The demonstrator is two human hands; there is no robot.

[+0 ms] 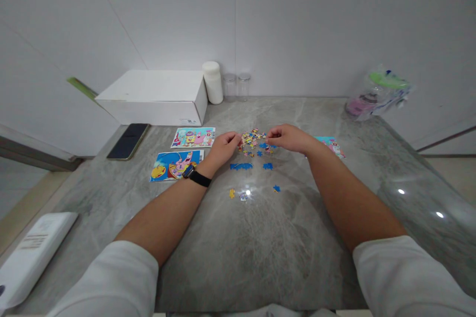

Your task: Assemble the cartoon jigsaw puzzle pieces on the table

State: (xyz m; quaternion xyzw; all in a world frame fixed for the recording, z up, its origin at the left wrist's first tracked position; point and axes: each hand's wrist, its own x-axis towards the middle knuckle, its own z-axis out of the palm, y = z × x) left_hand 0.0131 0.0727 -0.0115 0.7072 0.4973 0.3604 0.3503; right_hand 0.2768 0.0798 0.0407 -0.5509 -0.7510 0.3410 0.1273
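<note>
A loose pile of small colourful jigsaw puzzle pieces (254, 137) lies between my two hands. My left hand (225, 146), below a black watch (195, 176), is closed at the pile's left edge, thumb and fingers together. At the right edge, my right hand (288, 137) is closed with curled fingers. What either hand pinches is too small to make out. Nearer to me lie a joined blue puzzle strip (241, 166) and a small blue puzzle cluster (267, 166). Closer still are a yellow piece (232, 193), a pale piece (243, 197) and a blue piece (276, 188).
Left of my hands lie two cartoon picture cards (193, 137) and a phone (128, 141). Behind stand a white box (152, 99), a white bottle (213, 83) and two glass jars (237, 87). A plastic bag (379, 91) sits back right; a white device (35, 252) lies front left.
</note>
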